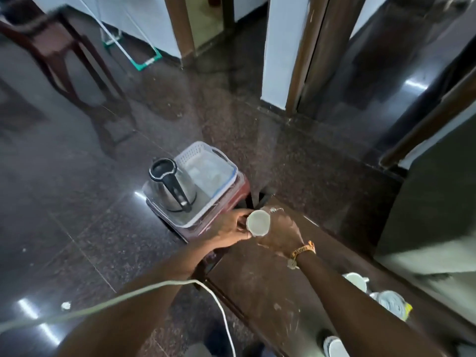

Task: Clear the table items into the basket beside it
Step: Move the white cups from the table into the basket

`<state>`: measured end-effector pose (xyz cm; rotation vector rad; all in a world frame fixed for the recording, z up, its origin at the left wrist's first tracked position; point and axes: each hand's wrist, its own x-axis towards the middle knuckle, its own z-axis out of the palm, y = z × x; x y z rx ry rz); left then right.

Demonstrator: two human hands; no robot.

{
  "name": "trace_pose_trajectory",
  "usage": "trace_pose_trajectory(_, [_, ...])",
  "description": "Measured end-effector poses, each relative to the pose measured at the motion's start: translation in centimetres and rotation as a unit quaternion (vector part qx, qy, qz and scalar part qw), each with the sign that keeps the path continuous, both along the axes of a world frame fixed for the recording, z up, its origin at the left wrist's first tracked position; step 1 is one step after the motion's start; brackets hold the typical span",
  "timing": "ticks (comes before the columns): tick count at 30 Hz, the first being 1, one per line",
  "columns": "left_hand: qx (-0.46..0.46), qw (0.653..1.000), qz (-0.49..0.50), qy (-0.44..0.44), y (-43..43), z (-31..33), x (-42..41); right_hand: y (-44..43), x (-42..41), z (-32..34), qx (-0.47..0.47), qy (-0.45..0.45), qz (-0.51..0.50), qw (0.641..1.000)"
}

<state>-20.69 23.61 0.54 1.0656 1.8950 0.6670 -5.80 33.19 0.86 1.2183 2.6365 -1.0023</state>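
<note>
Cup [258, 222]: white, likely ceramic; light, stiff, breakable; just beside the basket [190, 150].
Hold: round its wall.
Fingers: left hand [231, 228] and right hand [282, 234] curl round the cup.

The basket [206, 161] is set on a stool [240, 188] beyond the far left corner of the table [257, 279], with a kettle [171, 188] stood in its left side. A cup [258, 222] is held over that corner.

Both bare arms reach forward, left hand [231, 229] with fingers curled round the left side of a cup [258, 222], right hand [282, 231] knuckles up, gripping its right side, bracelet on right wrist
</note>
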Motion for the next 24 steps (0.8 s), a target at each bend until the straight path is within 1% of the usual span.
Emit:
trace_pose_trajectory(2, [0.022,1.000,0.003,0.003,0.6,2.0,-2.6,0.9,-2.5,2.5,0.017,0.026,-0.004,1.000])
trace_pose_trajectory(5, [0.022,0.999,0.008,0.048,1.6,3.8,-6.2,1.9,-6.1,4.5,0.035,0.045,-0.010,0.998])
trace_pose_trajectory(8, [0.032,0.997,-0.009,0.069,2.7,4.3,-10.1,2.5,-9.5,4.8,0.036,0.057,-0.027,0.997])
trace_pose_trajectory(11, [0.027,0.995,-0.047,0.087,3.4,4.4,-14.0,2.8,-13.0,4.3,0.028,0.058,-0.042,0.997])
trace_pose_trajectory(14, [0.019,0.994,-0.069,0.081,3.8,4.4,-18.2,3.0,-17.0,4.3,0.027,0.038,-0.038,0.998])
trace_pose_trajectory(20, [0.009,0.994,-0.091,0.054,6.5,5.0,-26.3,4.0,-24.4,4.9,0.048,0.024,-0.068,0.996])
trace_pose_trajectory(23, [0.028,0.993,-0.090,0.067,7.5,5.4,-28.5,4.8,-26.6,4.9,0.069,0.028,-0.076,0.994])
trace_pose_trajectory(24, [0.027,0.995,-0.080,0.059,8.3,4.4,-30.7,5.5,-28.8,3.9,0.076,0.024,-0.079,0.994])
